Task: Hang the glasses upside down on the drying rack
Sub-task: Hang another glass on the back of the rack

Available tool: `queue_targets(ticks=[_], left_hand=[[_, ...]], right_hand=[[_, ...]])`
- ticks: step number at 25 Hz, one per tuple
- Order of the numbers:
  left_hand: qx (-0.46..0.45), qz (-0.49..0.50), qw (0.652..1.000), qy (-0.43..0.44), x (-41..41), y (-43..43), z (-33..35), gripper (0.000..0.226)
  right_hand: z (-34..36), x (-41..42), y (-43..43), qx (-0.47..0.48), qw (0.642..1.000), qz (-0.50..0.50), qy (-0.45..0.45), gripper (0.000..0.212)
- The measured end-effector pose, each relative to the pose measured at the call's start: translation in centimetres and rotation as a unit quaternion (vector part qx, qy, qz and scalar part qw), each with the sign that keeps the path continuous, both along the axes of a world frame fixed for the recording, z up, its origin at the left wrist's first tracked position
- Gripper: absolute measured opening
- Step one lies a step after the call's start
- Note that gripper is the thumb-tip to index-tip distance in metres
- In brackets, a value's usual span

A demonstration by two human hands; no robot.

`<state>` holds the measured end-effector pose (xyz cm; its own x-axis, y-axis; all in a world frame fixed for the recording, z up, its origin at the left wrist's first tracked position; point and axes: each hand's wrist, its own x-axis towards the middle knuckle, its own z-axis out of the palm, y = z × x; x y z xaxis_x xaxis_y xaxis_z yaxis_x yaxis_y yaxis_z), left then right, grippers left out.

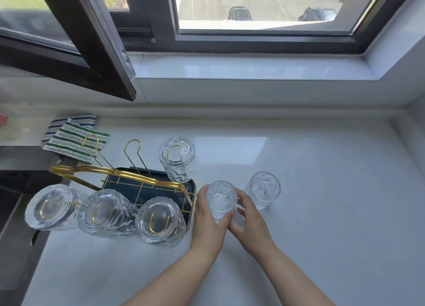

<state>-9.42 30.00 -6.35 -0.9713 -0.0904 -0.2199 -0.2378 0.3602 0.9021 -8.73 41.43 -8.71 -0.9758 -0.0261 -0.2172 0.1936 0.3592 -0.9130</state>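
Note:
A gold wire drying rack [128,175] on a dark tray stands at the left of the white counter. Several ribbed clear glasses hang upside down on its prongs: three along the near side [158,220] and one at the far right [177,160]. Two far prongs [133,153] stand bare. An upright glass [221,198] sits just right of the rack, with my left hand [208,220] wrapped around its left side and my right hand [249,216] touching its right side. Another upright glass [264,189] stands on the counter a little further right.
Folded striped cloths [73,137] lie behind the rack. An open dark window frame [92,47] juts out above the counter's left. The counter's left edge [34,243] drops off beside the rack. The white sill [253,71] runs along the back.

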Motion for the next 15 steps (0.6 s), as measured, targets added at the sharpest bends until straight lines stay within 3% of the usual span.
queue_targets(ticks=[7,12,13,15], left_hand=[[0.022,0.004,1.000,-0.001,0.6,0.0,1.1,0.069],[0.096,-0.022,0.995,0.013,2.6,-0.4,4.8,0.065],[0.121,-0.030,0.992,0.019,3.0,-0.5,5.8,0.062],[0.185,-0.037,0.981,0.031,3.6,-1.0,8.1,0.057]], right_hand=[[1.4,0.9,-0.8,-0.010,0.999,-0.032,0.004,0.055],[4.7,3.0,0.4,-0.031,0.995,-0.078,0.056,0.060],[5.4,3.4,1.0,-0.074,0.992,-0.091,0.047,0.062],[7.0,4.1,1.4,-0.264,0.961,-0.078,-0.011,0.060]])
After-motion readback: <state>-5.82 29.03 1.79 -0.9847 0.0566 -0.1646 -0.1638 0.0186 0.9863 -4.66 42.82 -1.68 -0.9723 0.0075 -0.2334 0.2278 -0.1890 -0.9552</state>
